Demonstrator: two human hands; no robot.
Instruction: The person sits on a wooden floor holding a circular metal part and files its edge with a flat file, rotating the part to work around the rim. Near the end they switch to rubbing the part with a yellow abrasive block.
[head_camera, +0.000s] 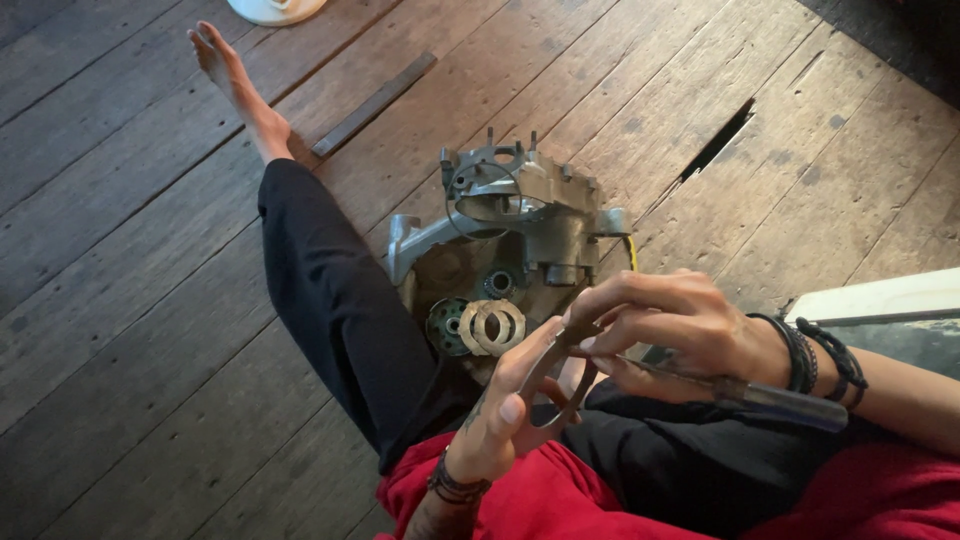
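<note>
While the person is sitting on the wooden plank floor (150, 330) with one leg stretched toward the upper left of the frame, both hands are working low and centre. The left hand (500, 410) is pinching a thin, flat gasket-like ring (560, 385), thumb pressed along its edge. The right hand (665, 325) is curling its fingers over the top of that same ring and also trapping a slim metal tool (780, 402) that is pointing toward the right edge; whether its tip is touching the ring, I cannot tell.

The ring is looking flimsy, so a hard scrape or twist could, in my judgement, bend or tear it, and a slip of the tool could catch the left fingers just beside it.

Just above the hands, a grey metal engine casing (520, 215) is lying on the floor, with two pale ring-shaped plates (492, 327) and a dark gear (447, 327) leaning at its near side. A flat metal bar (375, 103) is lying in the upper left, and a split in the boards (718, 140) is gaping upper right. The knee is crowding the space between hands and casing.
</note>
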